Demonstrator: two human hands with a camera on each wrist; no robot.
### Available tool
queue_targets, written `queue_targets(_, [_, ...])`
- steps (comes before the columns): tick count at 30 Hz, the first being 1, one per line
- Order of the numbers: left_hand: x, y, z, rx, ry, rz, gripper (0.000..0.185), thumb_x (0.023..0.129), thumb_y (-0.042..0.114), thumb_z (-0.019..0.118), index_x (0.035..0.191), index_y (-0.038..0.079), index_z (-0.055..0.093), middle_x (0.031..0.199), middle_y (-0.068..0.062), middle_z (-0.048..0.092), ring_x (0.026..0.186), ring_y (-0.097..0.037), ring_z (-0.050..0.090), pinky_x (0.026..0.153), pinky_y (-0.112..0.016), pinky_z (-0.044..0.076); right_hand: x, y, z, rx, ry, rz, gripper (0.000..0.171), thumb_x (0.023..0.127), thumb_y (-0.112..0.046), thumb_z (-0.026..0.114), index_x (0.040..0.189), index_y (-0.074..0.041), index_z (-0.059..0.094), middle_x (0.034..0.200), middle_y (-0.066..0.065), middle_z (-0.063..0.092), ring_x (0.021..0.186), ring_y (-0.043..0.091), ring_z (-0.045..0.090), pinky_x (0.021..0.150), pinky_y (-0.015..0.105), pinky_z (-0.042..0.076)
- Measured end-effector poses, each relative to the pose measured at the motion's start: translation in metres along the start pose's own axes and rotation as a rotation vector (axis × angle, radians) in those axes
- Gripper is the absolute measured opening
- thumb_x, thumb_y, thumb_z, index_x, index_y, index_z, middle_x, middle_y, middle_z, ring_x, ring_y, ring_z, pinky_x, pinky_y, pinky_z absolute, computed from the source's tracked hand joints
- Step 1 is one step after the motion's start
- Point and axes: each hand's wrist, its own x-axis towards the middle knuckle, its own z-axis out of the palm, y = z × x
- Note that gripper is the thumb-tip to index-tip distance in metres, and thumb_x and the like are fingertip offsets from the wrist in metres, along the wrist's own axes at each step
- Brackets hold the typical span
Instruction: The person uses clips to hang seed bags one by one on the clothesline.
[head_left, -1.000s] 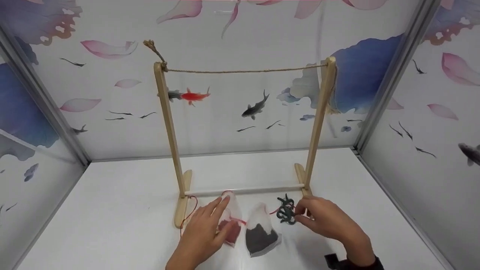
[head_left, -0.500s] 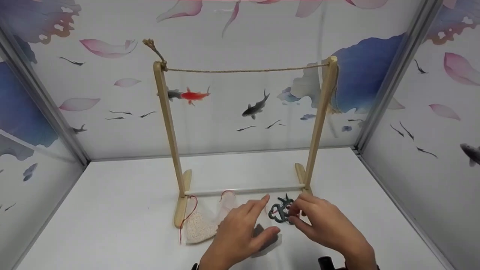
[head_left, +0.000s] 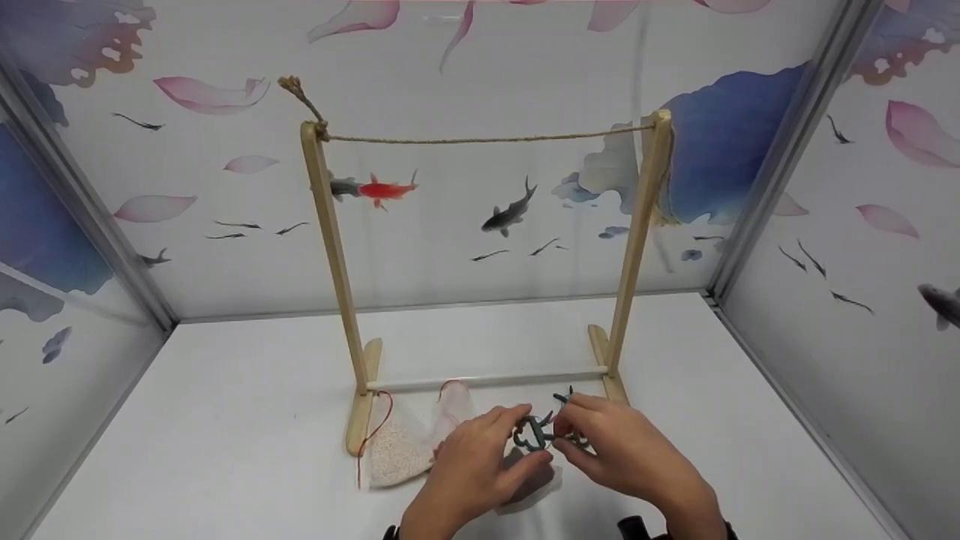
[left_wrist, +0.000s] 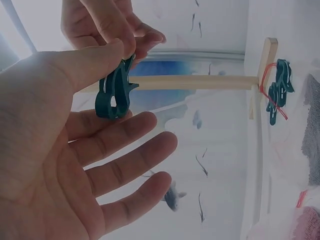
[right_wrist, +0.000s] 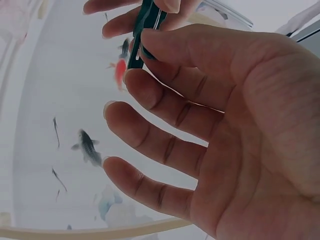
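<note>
A dark green plastic clip (head_left: 535, 433) is held between both hands above the tabletop. My left hand (head_left: 469, 461) has its thumb and index finger at the clip's wide end, its other fingers spread in the left wrist view. Thumb and index finger of my right hand (head_left: 626, 442) pinch the narrow end. More green clips (left_wrist: 280, 90) lie on the table beside a red string. Below the left hand is a mesh bag with dark filling (head_left: 529, 491), partly hidden. Left of it lie a bag of pale grains (head_left: 401, 454) and a pinkish bag (head_left: 454, 409), partly covered.
Behind the hands stands a wooden rack (head_left: 330, 255) with two posts and a white lower bar (head_left: 487, 379). A twine (head_left: 487, 141) runs between the post tops. White printed panels (head_left: 465, 262) enclose the table (head_left: 247, 420) at the back and sides.
My left hand has moved right, from over the bags to the clip. The right hand has shifted slightly left, bringing the clip away from the other clips.
</note>
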Motion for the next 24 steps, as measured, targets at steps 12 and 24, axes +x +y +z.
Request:
queue_targets(12, [0.000, -0.004, -0.006, -0.049, 0.032, -0.001, 0.042, 0.096, 0.046, 0.069, 0.119, 0.012, 0.068, 0.102, 0.006, 0.070, 0.088, -0.006, 0.065, 0.071, -0.026, 0.053, 0.002, 0.000, 0.001, 0.019, 0.004, -0.001, 0.008, 0.093, -0.016, 0.076, 0.096, -0.019, 0.069, 0.094, -0.012, 0.062, 0.084, 0.007, 0.065, 0.070, 0.029, 0.056])
queue_targets(24, [0.001, -0.007, -0.016, -0.110, 0.064, -0.032, 0.043, 0.102, 0.045, 0.058, 0.127, 0.011, 0.064, 0.112, 0.003, 0.068, 0.093, -0.008, 0.066, 0.077, -0.029, 0.056, 0.000, 0.007, -0.002, 0.055, 0.092, 0.084, 0.058, 0.096, -0.049, 0.067, 0.144, -0.019, 0.057, 0.116, -0.014, 0.063, 0.094, 0.006, 0.066, 0.072, 0.031, 0.056])
